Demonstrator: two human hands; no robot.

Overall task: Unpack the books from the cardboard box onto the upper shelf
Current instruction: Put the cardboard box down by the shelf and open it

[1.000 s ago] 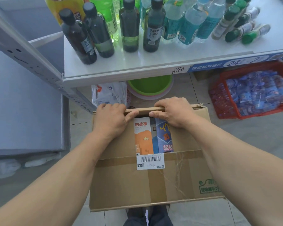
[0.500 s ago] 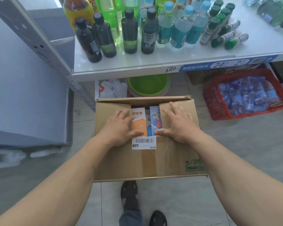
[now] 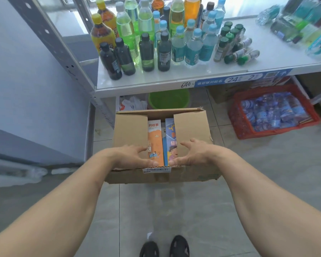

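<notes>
A cardboard box (image 3: pixel 191 127) stands on the floor in front of the white shelf (image 3: pixel 278 62). Its near flap hangs down over the front, with a barcode label on its edge. Both side flaps lie partly over the opening. In the gap between them an orange book (image 3: pixel 156 143) and a blue book (image 3: pixel 169 134) stand upright. My left hand (image 3: pixel 132 156) rests on the left flap and my right hand (image 3: pixel 195 153) on the right flap. Their fingers are spread at the flaps' inner edges, and the thumbs sit by the near rim. Neither hand holds a book.
Many drink bottles (image 3: pixel 163 51) crowd the left and middle of the shelf, with more at its far right. Under it are a green basin (image 3: pixel 169 98), a white bag and a red crate (image 3: pixel 272 110) of packets. A grey panel (image 3: pixel 35 89) stands at the left.
My hands slid from the box's far edge back to its near rim. The near flap, which lay over the top, now hangs down the front. More of the books shows.
</notes>
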